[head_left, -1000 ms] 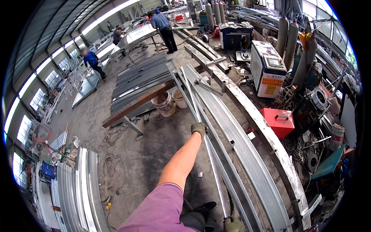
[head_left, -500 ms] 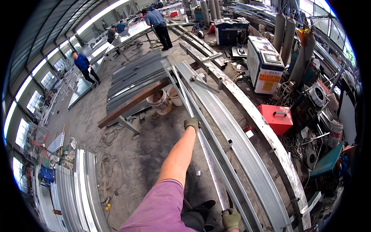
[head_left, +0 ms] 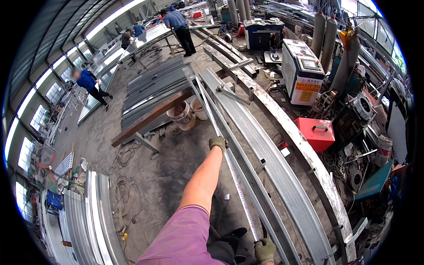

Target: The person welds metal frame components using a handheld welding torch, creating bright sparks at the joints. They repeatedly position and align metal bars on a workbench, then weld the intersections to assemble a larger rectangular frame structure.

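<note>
The tape (head_left: 240,190) runs in a long pale strip beside the channel (head_left: 261,198) — from the lower edge of the view up past the middle, toward the channel's far end. The gloved left hand (head_left: 217,142), arm stretched out from a purple sleeve (head_left: 181,238), is curled closed on the tape partway along, close by the channel's edge. The gloved right hand (head_left: 265,251) is bunched in a fist at the tape's near end (just how the fingers lie cannot be told). Right of the channel lies a wide grey profile (head_left: 282,176), and beyond that a long whitish beam (head_left: 304,152). A red box (head_left: 314,138) sits past the beam, with a white machine (head_left: 300,73) and tall cylinders (head_left: 327,44) farther off. Left of the channel, a bucket (head_left: 181,117) stands near a brown bar (head_left: 154,117) — grey panels (head_left: 154,90) lie behind. Metal sheets (head_left: 95,212) fill the lower left; one person (head_left: 179,26) bends over a far table, another (head_left: 90,84) walks at left.
</note>
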Motion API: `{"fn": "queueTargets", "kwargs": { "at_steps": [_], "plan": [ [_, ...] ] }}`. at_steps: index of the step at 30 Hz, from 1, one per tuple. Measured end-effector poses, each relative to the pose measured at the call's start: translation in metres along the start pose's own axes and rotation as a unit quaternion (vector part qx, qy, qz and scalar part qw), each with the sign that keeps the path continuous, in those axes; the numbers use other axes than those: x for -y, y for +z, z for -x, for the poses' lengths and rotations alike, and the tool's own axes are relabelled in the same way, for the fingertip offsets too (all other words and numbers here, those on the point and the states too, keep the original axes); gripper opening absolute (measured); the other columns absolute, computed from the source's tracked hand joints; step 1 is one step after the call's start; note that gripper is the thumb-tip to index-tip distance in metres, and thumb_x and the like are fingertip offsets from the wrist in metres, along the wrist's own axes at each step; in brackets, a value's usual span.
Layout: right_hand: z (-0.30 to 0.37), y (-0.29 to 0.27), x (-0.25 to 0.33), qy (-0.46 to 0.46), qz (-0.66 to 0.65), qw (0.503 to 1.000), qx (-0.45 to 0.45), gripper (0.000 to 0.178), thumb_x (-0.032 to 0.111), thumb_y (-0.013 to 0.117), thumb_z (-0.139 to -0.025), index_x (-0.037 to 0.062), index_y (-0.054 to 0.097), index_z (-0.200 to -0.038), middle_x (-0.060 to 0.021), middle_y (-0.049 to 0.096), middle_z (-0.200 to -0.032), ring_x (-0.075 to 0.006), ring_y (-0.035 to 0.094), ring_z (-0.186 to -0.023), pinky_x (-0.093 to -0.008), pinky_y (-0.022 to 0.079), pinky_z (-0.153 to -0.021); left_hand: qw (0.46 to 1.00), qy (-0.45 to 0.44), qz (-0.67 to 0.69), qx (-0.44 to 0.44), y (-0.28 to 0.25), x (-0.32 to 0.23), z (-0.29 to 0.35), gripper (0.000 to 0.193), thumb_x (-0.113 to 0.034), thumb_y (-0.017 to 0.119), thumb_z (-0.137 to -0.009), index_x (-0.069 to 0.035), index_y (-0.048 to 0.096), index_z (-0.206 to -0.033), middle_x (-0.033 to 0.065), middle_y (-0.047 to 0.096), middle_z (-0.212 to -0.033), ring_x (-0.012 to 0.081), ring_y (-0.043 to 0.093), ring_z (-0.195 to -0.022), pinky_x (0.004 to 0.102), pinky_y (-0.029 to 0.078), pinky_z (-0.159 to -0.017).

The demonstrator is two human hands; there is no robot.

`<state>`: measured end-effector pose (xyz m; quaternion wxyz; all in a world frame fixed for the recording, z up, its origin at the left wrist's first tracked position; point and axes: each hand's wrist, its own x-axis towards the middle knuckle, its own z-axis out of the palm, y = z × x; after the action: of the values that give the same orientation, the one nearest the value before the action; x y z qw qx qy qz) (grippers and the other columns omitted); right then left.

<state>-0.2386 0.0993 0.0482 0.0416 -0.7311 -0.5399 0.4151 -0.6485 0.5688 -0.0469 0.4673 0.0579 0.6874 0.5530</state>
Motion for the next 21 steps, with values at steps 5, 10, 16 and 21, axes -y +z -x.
{"fn": "queueTargets", "kwargs": {
  "at_steps": [5, 10, 16, 21],
  "plan": [
    [0.008, -0.001, 0.01, 0.018, -0.003, 1.0, -0.025, 0.033, 0.037, 0.065, -0.098, 0.0118, 0.081, -0.112, -0.0219, 0.078, -0.113, -0.0441, 0.072, -0.11, -0.0534, 0.056, -0.095, 0.999, -0.038, 0.028, 0.023, 0.003, 0.007, -0.014, 0.024, -0.018, 0.05, -0.11, -0.004, 0.063, -0.096, 0.0112, 0.064, -0.073, 0.0278, 0.065, -0.059, 0.0446, 0.055, -0.052],
    [0.013, -0.025, -0.006, 0.024, -0.018, 0.999, -0.038, 0.034, 0.038, 0.066, -0.095, 0.0106, 0.082, -0.109, -0.0213, 0.079, -0.111, -0.0444, 0.074, -0.104, -0.0528, 0.059, -0.092, 0.994, -0.001, 0.004, 0.112, -0.021, 0.006, -0.081, 0.028, -0.027, 0.065, -0.103, -0.002, 0.074, -0.111, 0.014, 0.072, -0.095, 0.0349, 0.067, -0.084, 0.0452, 0.057, -0.074],
    [0.089, -0.09, -0.122, 0.086, 0.0, 0.996, -0.021, 0.041, 0.042, 0.06, -0.099, 0.0095, 0.08, -0.116, -0.0239, 0.077, -0.117, -0.047, 0.071, -0.112, -0.0544, 0.056, -0.098, 0.952, -0.163, -0.019, 0.258, -0.034, 0.046, -0.071, 0.043, -0.02, 0.063, -0.098, 0.007, 0.064, -0.131, 0.0245, 0.065, -0.136, 0.0426, 0.056, -0.134, 0.0592, 0.044, -0.119],
    [0.182, -0.116, -0.256, 0.172, -0.09, 0.981, -0.018, 0.044, 0.04, 0.065, -0.094, 0.0097, 0.08, -0.122, -0.0211, 0.078, -0.12, -0.0415, 0.073, -0.116, -0.048, 0.056, -0.104, 0.963, -0.142, -0.112, 0.201, -0.022, 0.066, 0.02, 0.013, -0.025, 0.063, -0.103, -0.016, 0.071, -0.1, 0.0041, 0.078, -0.1, 0.0252, 0.073, -0.097, 0.0437, 0.061, -0.09]
  ]
}}
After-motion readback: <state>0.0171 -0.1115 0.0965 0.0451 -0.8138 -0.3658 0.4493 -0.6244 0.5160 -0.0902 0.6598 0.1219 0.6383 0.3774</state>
